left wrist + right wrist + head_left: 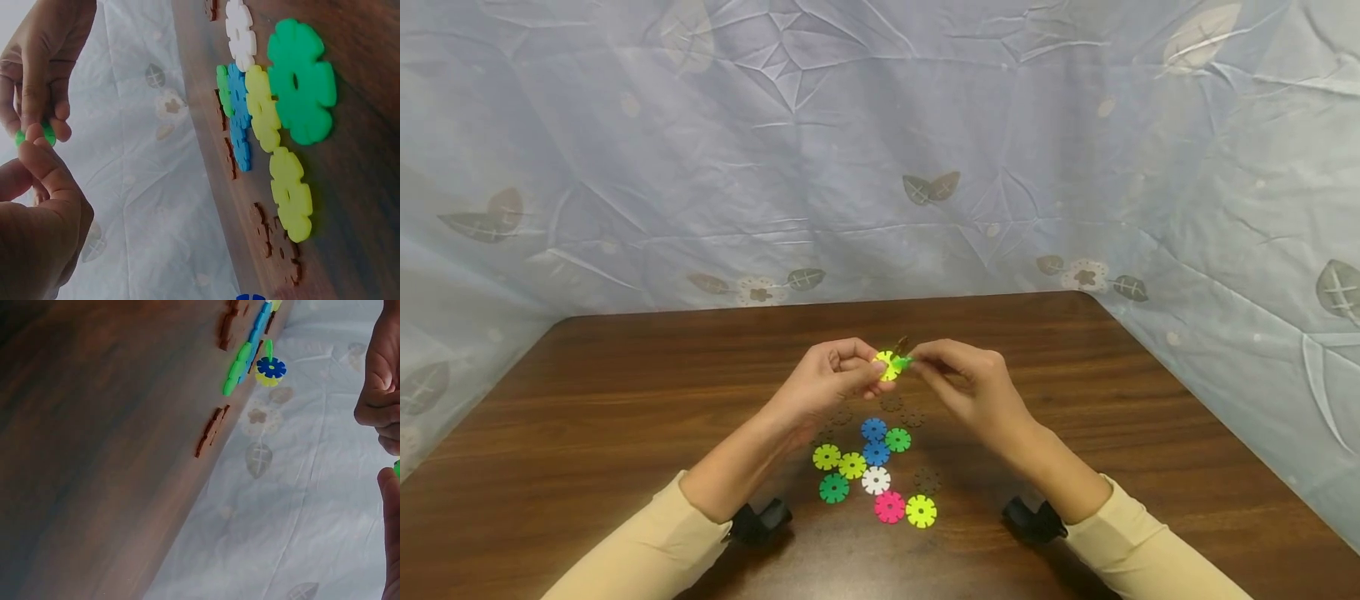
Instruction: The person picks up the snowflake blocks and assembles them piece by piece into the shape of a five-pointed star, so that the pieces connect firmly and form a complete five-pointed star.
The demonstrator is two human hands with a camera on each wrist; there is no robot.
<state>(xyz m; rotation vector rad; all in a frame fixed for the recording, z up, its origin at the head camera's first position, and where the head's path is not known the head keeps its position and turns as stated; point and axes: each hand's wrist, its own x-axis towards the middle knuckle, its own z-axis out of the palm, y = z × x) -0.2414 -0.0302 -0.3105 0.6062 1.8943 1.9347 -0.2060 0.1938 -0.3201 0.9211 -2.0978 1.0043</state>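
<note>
Above the table, my left hand (831,375) pinches a yellow notched disc (887,372) between thumb and fingers. Facing it, my right hand (973,383) pinches a bright green notched disc (903,363) at its edge. The green disc overlaps the yellow one in the head view. A brown notched disc (901,343) sticks up behind them. In the left wrist view a bit of the green disc (22,136) shows between both hands' fingertips, and the rest is hidden by fingers. The right wrist view catches only part of my right hand (390,519) at its edge.
Loose discs lie below the hands: blue (876,453), green (834,489), yellow (921,512), white (876,481), pink (890,507) and several brown ones (928,481). A joined blue disc (270,367), with yellow and green ones, stands farther off. Patterned cloth (865,150) surrounds the wooden table (662,375).
</note>
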